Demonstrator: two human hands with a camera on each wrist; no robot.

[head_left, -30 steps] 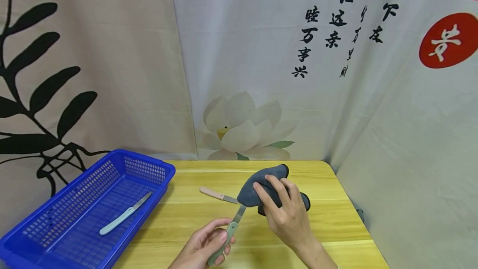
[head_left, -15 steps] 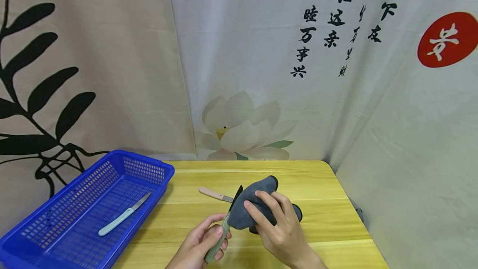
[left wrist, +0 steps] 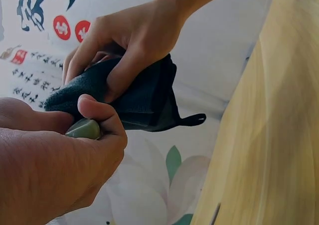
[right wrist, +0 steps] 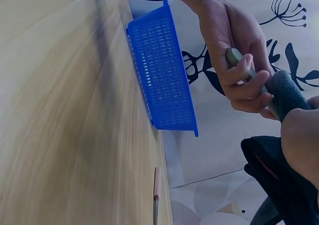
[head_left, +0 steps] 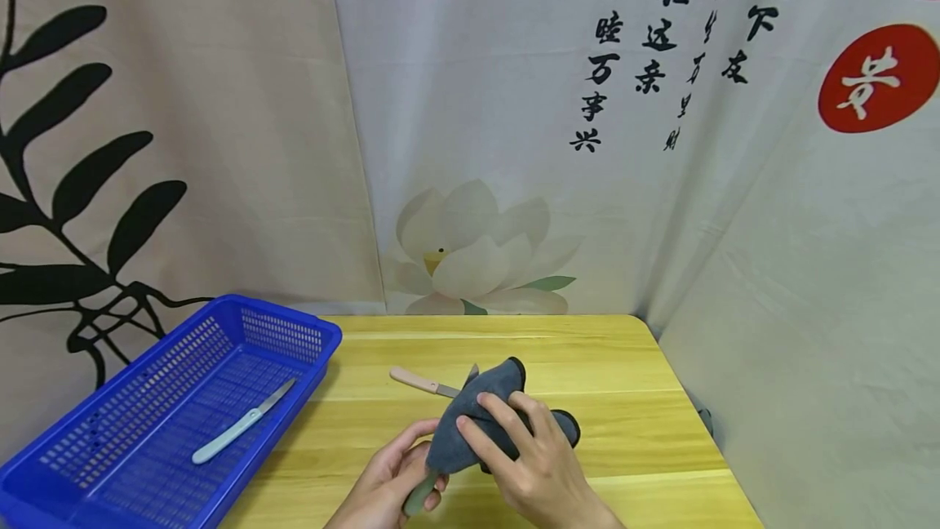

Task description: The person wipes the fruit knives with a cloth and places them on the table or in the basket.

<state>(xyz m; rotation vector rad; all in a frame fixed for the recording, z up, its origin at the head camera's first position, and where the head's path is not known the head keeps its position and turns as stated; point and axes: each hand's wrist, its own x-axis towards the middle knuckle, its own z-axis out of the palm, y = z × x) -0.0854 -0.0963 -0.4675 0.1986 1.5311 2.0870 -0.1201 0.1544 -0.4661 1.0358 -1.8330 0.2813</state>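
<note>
My left hand (head_left: pixel 392 476) grips the green handle of a knife (head_left: pixel 419 494), whose tip pokes out past a cloth. That dark grey-blue cloth (head_left: pixel 470 431) with black edging is bunched in my right hand (head_left: pixel 532 464), its fingers pressing it round the blade and down onto the handle's upper end. In the left wrist view the handle's butt (left wrist: pixel 84 129) shows inside the curled left fingers, and the cloth (left wrist: pixel 134 95) hangs with a small loop. Most of the blade is hidden by the cloth. A second knife with a pale pink handle (head_left: pixel 413 380) lies on the table behind.
A blue plastic basket (head_left: pixel 323 353) stands at the left of the wooden table (head_left: pixel 602 349). Inside it lies a knife with a light blue handle (head_left: pixel 228 437). A printed curtain (head_left: pixel 485 104) hangs behind the table and along its right side.
The right hand has slid the cloth down and to the left along the knife, from the blade's tip to the handle. The left hand has barely moved.
</note>
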